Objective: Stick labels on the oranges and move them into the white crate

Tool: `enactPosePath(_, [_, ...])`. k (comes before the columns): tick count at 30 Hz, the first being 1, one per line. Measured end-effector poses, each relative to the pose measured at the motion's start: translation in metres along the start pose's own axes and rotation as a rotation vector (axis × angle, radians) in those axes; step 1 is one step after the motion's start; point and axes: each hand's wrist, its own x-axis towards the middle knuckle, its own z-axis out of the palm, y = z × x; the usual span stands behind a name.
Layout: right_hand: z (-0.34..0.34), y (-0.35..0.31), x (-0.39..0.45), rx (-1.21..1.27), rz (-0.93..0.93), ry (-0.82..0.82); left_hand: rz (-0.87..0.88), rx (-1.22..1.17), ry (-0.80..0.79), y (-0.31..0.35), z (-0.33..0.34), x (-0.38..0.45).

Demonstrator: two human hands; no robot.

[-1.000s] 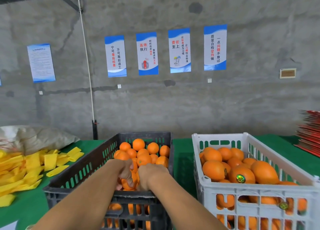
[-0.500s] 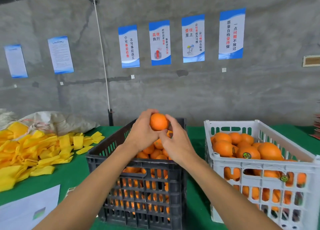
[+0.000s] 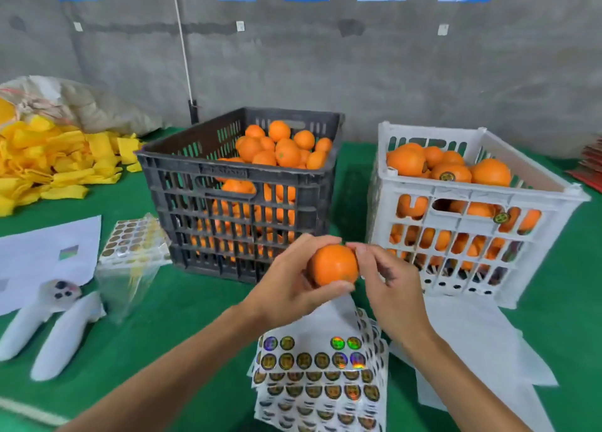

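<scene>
Your left hand [image 3: 286, 288] grasps a round orange fruit [image 3: 333, 264] above the stacked label sheets [image 3: 321, 371] at the green bench's near edge; your right hand [image 3: 389, 285] pinches its side, before the white slatted plastic crate [image 3: 469, 236].

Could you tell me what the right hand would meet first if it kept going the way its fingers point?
The orange: the right hand points left with its fingertips already on it. Beyond lies the left hand.

Slatted plastic white crate [image 3: 469, 200] — matt
</scene>
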Motion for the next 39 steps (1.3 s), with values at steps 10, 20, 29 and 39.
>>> enactPosePath(10, [-0.011, 0.076, -0.044, -0.332, 0.143, -0.657, -0.341, -0.169, 0.206, -0.072, 0.046, -0.025])
enactPosePath(20, [0.002, 0.083, -0.041, -0.278, 0.066, -0.580, -0.373, -0.226, 0.199, -0.076, 0.045, -0.024])
enactPosePath(29, [0.004, 0.079, -0.045, -0.309, -0.099, -0.485, -0.370, -0.230, 0.177, -0.078, 0.045, -0.024])
enactPosePath(39, [0.001, 0.084, -0.044, -0.259, 0.120, -0.527, -0.346, -0.194, 0.164, -0.081, 0.047, -0.024])
